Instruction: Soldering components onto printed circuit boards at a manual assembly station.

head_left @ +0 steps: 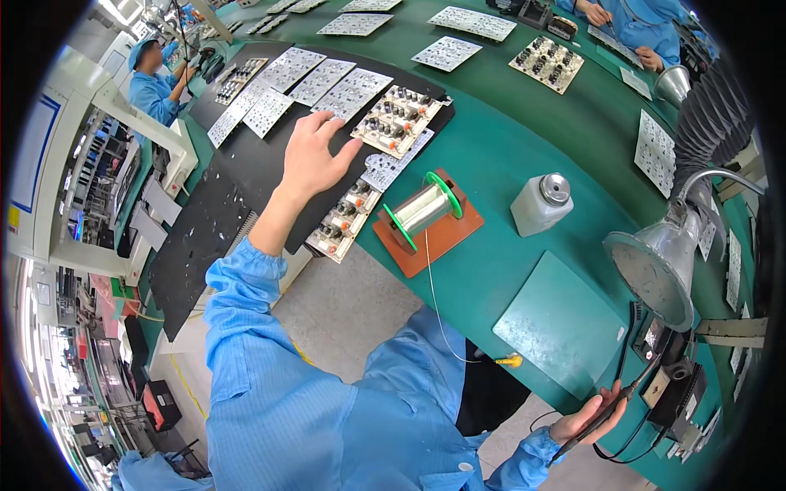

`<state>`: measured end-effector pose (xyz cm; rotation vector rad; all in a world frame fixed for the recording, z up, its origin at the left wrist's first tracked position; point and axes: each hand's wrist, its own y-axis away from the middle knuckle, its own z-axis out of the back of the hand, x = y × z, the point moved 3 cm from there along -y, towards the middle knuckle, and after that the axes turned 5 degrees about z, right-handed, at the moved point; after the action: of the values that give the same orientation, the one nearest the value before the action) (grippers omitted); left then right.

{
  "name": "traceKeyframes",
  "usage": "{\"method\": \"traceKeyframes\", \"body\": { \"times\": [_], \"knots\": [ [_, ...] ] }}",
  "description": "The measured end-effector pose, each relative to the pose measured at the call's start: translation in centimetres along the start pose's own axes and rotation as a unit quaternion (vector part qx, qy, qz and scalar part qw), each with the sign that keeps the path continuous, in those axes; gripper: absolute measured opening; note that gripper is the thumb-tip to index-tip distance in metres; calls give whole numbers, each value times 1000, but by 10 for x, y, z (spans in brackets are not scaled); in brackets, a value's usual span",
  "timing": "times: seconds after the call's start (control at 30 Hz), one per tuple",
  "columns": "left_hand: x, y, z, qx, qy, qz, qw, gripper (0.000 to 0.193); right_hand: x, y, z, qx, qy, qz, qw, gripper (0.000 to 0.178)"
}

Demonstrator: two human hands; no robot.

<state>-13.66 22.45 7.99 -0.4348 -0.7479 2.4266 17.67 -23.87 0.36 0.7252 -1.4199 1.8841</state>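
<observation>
Board position relative to hands: populated circuit board lies just right of left hand, at its fingertips.

Left hand is stretched forward, fingers spread flat and open on the black mat, gripping nothing; thumb side nearly touches the board's near edge. Board's long axis runs diagonally, near-left to far-right, away from the body. Right hand sits low, well apart at the green tabletop edge, fingers closed around a soldering iron. Left hand is clearly nearer the board.
</observation>
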Motion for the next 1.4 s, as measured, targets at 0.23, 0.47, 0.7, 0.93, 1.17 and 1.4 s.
{"method": "traceKeyframes", "body": {
  "times": [0.23, 0.47, 0.7, 0.93, 1.17, 1.4],
  "knots": [
    [-38, -3, -10, 170, -125, 113, 971, 83, 3, -2, -3, -3, 14, -1, 1000, 46],
    [-52, -8, -29, 192, -157, 144, 958, 96, 5, -1, -2, -11, 17, -6, 1000, 44],
    [-60, -14, -29, 173, -153, 173, 957, 90, 2, 2, -3, -28, -9, -3, 1000, 45],
    [-29, -43, -19, 176, 82, 258, 946, 78, -3, 2, 1, -16, -18, -7, 1000, 48],
    [-53, -42, 44, 269, 447, 235, 820, 52, -4, 2, 3, -35, 6, 20, 999, 43],
    [-134, 12, 101, 417, 497, 115, 752, 56, 12, -3, 8, -17, -64, 144, 987, 40]
  ]
}}
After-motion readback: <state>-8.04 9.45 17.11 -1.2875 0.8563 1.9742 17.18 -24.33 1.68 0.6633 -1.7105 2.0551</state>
